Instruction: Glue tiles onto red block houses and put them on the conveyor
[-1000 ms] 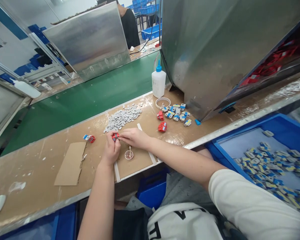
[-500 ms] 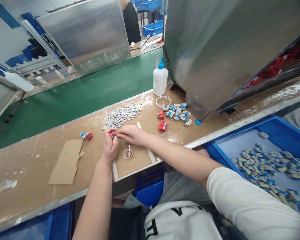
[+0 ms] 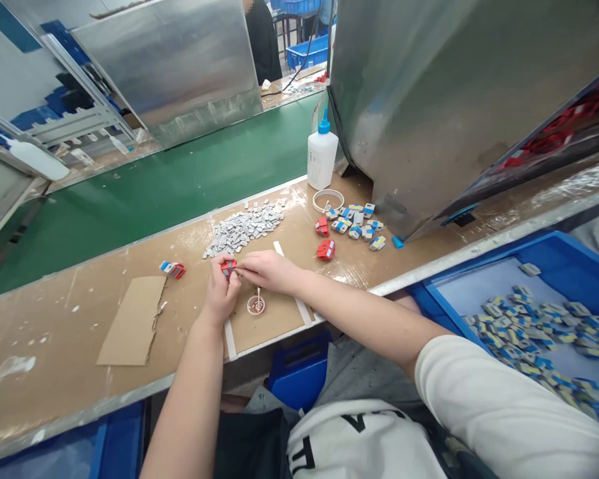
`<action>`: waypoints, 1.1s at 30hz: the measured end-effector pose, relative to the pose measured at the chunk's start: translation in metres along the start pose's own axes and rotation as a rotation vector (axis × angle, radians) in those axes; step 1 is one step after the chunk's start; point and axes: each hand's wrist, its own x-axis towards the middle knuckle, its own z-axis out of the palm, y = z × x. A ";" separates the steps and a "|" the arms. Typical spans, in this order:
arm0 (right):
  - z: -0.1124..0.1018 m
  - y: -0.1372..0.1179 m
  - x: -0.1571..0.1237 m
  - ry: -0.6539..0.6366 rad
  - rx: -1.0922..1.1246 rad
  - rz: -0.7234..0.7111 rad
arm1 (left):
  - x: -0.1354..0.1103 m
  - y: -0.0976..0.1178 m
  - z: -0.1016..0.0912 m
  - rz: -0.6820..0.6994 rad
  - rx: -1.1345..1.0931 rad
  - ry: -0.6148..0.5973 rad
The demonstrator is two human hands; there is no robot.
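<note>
My left hand (image 3: pixel 219 293) is closed around a small red and grey plastic part (image 3: pixel 228 267), gripped between thumb and fingers. Against its right side, the pinched fingertips of my right hand (image 3: pixel 268 269) meet the left thumb; whatever lies between them is too small to make out. Just below the hands sits a small round cup (image 3: pixel 256 305) with reddish-brown contents and a thin white stick in it. Behind the hands spreads a pile of small light-grey tiles (image 3: pixel 244 228). Red parts (image 3: pixel 325 250) and several grey, blue and yellow pieces (image 3: pixel 358 223) lie to the right.
A white squeeze bottle (image 3: pixel 322 156) and a tape ring (image 3: pixel 328 200) stand by a large metal housing (image 3: pixel 429 120). Cardboard (image 3: pixel 130 326) and a red-blue part (image 3: pixel 172 269) lie left. A blue bin (image 3: pixel 432 266) holds many pieces. Beyond runs a green belt (image 3: pixel 190 173); a person is behind it.
The red part has turned slightly and shifted a little right in my left hand. My right fingers stay pinched beside it. The camera view has moved slightly.
</note>
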 end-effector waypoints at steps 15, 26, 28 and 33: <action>0.000 0.002 0.010 -0.083 0.091 0.226 | 0.013 -0.009 0.008 -0.562 -0.624 -0.049; 0.002 0.004 0.010 -0.204 -0.101 0.251 | 0.011 0.000 0.008 -0.364 -0.468 -0.090; 0.001 0.003 0.010 -0.212 -0.077 0.260 | 0.011 -0.001 0.007 -0.332 -0.440 -0.102; 0.005 0.001 0.012 -0.199 -0.036 0.342 | 0.009 -0.004 0.006 -0.282 -0.331 -0.122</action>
